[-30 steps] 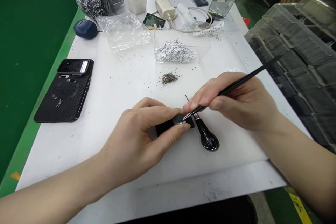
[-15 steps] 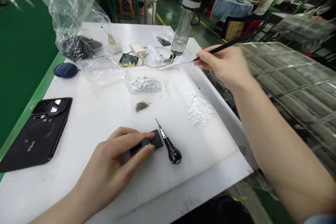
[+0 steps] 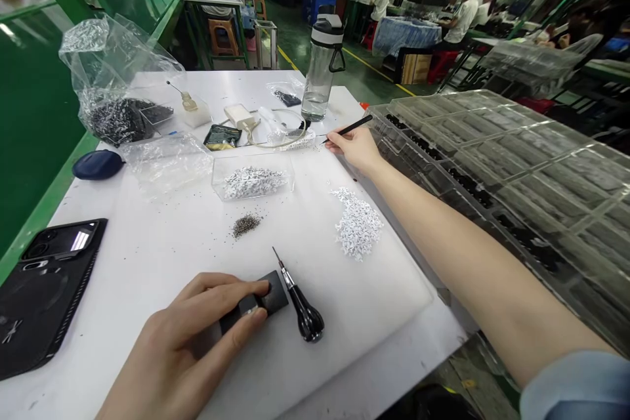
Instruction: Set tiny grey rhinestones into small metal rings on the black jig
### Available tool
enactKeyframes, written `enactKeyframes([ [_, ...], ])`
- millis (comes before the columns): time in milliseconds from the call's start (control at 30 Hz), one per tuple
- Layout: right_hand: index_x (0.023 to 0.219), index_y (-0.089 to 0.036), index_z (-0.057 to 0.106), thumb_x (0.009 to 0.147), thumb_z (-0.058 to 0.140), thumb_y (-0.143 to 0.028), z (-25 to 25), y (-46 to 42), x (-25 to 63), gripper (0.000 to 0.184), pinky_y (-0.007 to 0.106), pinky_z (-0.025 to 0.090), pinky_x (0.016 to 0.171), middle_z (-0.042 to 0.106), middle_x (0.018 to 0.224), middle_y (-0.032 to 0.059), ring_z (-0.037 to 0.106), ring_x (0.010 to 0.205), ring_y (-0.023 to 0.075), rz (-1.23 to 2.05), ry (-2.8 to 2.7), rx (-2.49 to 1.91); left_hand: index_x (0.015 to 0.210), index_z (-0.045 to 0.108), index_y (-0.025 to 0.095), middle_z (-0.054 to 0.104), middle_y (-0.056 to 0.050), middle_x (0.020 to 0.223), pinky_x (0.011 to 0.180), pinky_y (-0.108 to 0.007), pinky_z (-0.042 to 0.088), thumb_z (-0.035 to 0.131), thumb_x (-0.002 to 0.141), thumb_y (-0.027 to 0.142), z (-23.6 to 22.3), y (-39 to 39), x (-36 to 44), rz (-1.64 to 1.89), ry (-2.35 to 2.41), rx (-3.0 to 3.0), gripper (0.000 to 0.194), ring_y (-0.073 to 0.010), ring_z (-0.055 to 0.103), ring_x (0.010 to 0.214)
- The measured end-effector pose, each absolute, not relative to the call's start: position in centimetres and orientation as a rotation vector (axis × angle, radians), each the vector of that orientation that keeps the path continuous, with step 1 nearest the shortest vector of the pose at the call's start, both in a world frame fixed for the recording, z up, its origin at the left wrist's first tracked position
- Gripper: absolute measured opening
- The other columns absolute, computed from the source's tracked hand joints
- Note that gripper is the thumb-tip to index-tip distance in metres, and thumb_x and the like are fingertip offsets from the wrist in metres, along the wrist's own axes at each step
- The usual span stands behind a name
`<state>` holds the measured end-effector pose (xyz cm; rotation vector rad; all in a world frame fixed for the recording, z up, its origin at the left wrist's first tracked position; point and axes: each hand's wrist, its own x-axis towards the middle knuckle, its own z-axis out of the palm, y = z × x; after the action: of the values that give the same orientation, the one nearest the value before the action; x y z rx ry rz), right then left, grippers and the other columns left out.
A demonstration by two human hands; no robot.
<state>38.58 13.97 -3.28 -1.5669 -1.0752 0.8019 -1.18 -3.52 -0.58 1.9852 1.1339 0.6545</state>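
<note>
L hand (image 3: 170, 342) pinches small dark block (image 3: 249, 304) left of blk bulb-handled screwdriver (image 3: 307, 315); R hand (image 3: 360, 149), beyond it, closed on slim blk tweezers (image 3: 357, 124).

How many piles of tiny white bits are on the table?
2: the first pile sits in the clear tray; the second pile lies loose on the white mat, to the tray's right.

Gap betw screwdriver (image 3: 308, 316) & white bits (image 3: 360, 226); btl (image 3: 318, 82) blocks beyond R hand (image 3: 358, 147).

One pair of tweezers (image 3: 361, 123), one screwdriver (image 3: 306, 315), one phone (image 3: 62, 295)
</note>
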Motion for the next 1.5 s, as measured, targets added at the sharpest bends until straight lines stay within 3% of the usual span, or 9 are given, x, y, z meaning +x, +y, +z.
enactKeyframes([
  [300, 0.138, -0.018, 0.071, 0.108, 0.075, -0.040, -2.1, 12.8, 38.2, 0.038, 0.049, 0.068, 0.099, 0.074, 0.139, 0.0115, 0.076, 0.118, 0.0264, 0.724, -1.008, -1.528, 0.121, 0.090, 0.040, 0.086, -0.001, 0.116, 0.085, -0.020, 0.070, 0.078, 0.101, 0.060, -0.7, -3.0, -1.4, 0.648, 1.058, 2.071, 0.031, -0.0212, 0.084, 0.099],
  [400, 0.111, -0.016, 0.076, 0.109, 0.075, -0.031, -0.1, 11.3, 37.5, 0.015, 0.037, 0.069, 0.093, 0.081, 0.109, 0.0073, 0.080, 0.100, 0.0197, 0.655, -0.995, -1.473, 0.120, 0.090, 0.043, 0.086, 0.000, 0.114, 0.082, -0.018, 0.069, 0.079, 0.102, 0.059, -0.4, -3.1, -1.1, 0.673, 1.058, 2.058, 0.027, -0.0189, 0.084, 0.095],
  [467, 0.094, -0.018, 0.075, 0.108, 0.074, -0.026, 1.6, 9.3, 36.1, 0.016, 0.030, 0.068, 0.087, 0.080, 0.090, 0.0043, 0.080, 0.088, 0.0161, 0.615, -1.011, -1.422, 0.117, 0.090, 0.045, 0.085, 0.002, 0.112, 0.080, -0.018, 0.068, 0.079, 0.102, 0.058, -0.3, -3.3, -0.8, 0.710, 1.077, 2.004, 0.023, -0.0175, 0.083, 0.093],
  [567, 0.097, -0.021, 0.081, 0.102, 0.082, -0.035, 3.2, 5.1, 32.1, 0.015, 0.029, 0.069, 0.079, 0.084, 0.091, 0.0037, 0.083, 0.089, 0.0175, 0.624, -1.112, -1.307, 0.119, 0.089, 0.047, 0.085, 0.003, 0.114, 0.083, -0.021, 0.067, 0.078, 0.104, 0.053, -0.3, -3.6, -0.5, 0.707, 1.051, 1.952, 0.020, -0.0175, 0.082, 0.099],
  [667, 0.103, -0.021, 0.086, 0.094, 0.090, -0.045, 2.9, 1.1, 27.4, 0.026, 0.034, 0.071, 0.076, 0.086, 0.090, 0.0039, 0.084, 0.088, 0.0220, 0.813, -1.437, -1.204, 0.122, 0.089, 0.045, 0.086, 0.003, 0.112, 0.085, -0.023, 0.067, 0.077, 0.105, 0.045, -0.6, -3.8, -0.4, 0.730, 0.992, 1.931, 0.020, -0.0179, 0.080, 0.104],
  [900, 0.103, -0.021, 0.086, 0.100, 0.082, -0.037, -1.0, -1.0, 23.8, 0.017, 0.040, 0.065, 0.087, 0.088, 0.099, 0.0046, 0.084, 0.096, 0.0241, 0.823, -1.570, -1.315, 0.118, 0.088, 0.039, 0.089, 0.011, 0.113, 0.092, -0.019, 0.062, 0.079, 0.105, 0.032, -0.6, -4.2, 0.0, 0.805, 0.890, 1.935, 0.017, -0.0134, 0.075, 0.108],
  [1133, 0.103, -0.023, 0.087, 0.101, 0.082, -0.028, -1.0, -1.3, 24.0, 0.007, 0.035, 0.066, 0.081, 0.089, 0.099, 0.0025, 0.085, 0.093, 0.0213, 0.705, -1.611, -1.384, 0.118, 0.088, 0.026, 0.090, 0.008, 0.109, 0.094, -0.020, 0.063, 0.078, 0.105, 0.023, 0.3, -4.0, 0.2, 0.777, 0.859, 1.971, 0.017, -0.0134, 0.075, 0.103],
  [1367, 0.106, -0.023, 0.089, 0.100, 0.083, -0.022, -1.2, -1.5, 23.7, 0.008, 0.026, 0.068, 0.078, 0.090, 0.104, 0.0008, 0.084, 0.095, 0.0165, 0.655, -1.636, -1.371, 0.118, 0.088, 0.024, 0.089, 0.008, 0.108, 0.095, -0.019, 0.062, 0.078, 0.106, 0.022, 0.6, -4.0, 0.2, 0.776, 0.852, 1.970, 0.016, -0.0122, 0.074, 0.102],
  [1500, 0.105, -0.024, 0.089, 0.100, 0.083, -0.022, -1.3, -1.3, 23.9, 0.008, 0.028, 0.069, 0.081, 0.090, 0.104, 0.0000, 0.085, 0.094, 0.0161, 0.688, -1.616, -1.369, 0.118, 0.088, 0.023, 0.089, 0.008, 0.107, 0.096, -0.020, 0.062, 0.077, 0.105, 0.020, 0.7, -4.0, 0.3, 0.767, 0.843, 1.954, 0.016, -0.0124, 0.074, 0.101],
])
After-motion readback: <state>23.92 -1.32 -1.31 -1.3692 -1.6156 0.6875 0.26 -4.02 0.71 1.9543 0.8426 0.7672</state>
